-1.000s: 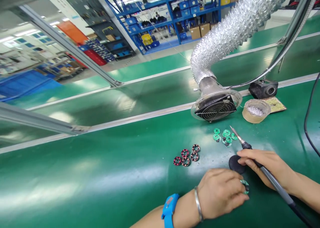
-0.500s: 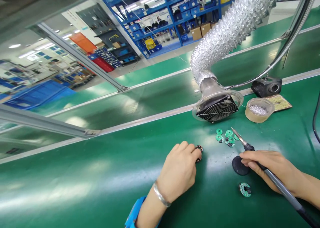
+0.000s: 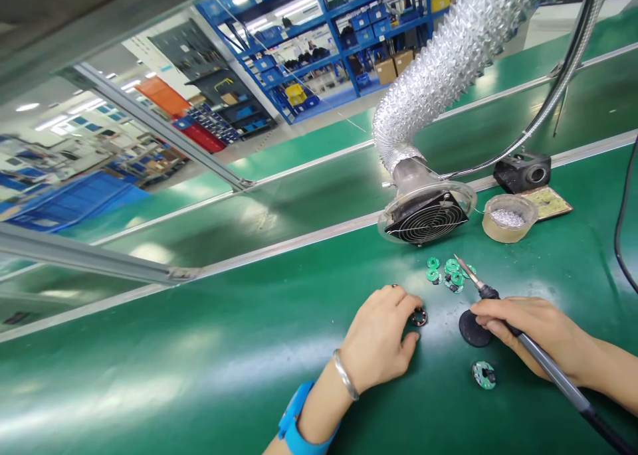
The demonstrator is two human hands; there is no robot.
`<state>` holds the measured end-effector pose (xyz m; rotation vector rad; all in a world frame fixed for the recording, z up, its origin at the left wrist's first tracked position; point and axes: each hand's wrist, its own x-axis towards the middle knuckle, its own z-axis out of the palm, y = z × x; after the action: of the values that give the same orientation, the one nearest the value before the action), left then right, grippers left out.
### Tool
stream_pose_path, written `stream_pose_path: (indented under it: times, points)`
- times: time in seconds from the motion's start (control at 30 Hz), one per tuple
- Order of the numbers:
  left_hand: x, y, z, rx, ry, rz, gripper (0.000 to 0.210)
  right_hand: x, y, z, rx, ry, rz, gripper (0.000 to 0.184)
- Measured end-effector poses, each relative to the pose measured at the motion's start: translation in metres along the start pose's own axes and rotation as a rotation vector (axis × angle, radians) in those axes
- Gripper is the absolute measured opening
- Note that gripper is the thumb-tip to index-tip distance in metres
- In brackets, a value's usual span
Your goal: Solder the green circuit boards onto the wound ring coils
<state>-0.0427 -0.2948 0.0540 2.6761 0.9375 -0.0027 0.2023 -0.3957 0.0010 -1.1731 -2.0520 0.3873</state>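
Soldering iron (image 3: 543, 362) x1 clamped in R hand (image 3: 548, 325), L hand (image 3: 381, 335) at 1 dark ring (image 3: 423, 317), can't tell grip

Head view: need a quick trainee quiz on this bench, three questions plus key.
1. Which hand holds the soldering iron?
2. True or false: the lone round green circuit board lies on top of the black disc.
3. Fill in the blank: the index fingertip of the left hand is at a small dark ____.

Key:
1. The right hand.
2. False; it lies apart from the disc, nearer the camera.
3. Ring.
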Motion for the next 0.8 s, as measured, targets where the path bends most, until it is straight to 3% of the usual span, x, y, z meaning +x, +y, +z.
stream_pose_path:
  times: [0.1,0.23,0.33,0.43,0.6,0.8]
  points:
    - [0.002,0.003,0.013,-0.029,-0.012,-0.047,0.014,0.0,0.0,0.0,0.001,-0.004,0.012,0.027]
    - [0.005,0.007,0.021,-0.072,0.078,-0.08,0.039,0.0,-0.001,0.0,0.007,-0.006,0.022,0.027]
    - [0.009,0.009,0.023,-0.146,0.158,0.053,0.044,0.002,-0.003,0.001,0.008,-0.004,0.029,0.027]
    - [0.016,0.008,0.029,-0.253,0.159,0.194,0.057,0.003,-0.004,0.002,0.004,0.054,0.031,0.026]
    - [0.023,0.007,0.045,-0.373,0.172,0.268,0.028,0.003,-0.005,0.004,-0.037,0.135,0.07,0.025]
    - [0.025,0.026,0.053,-0.569,0.337,0.256,0.024,0.004,-0.007,0.004,-0.015,0.097,0.17,0.023]
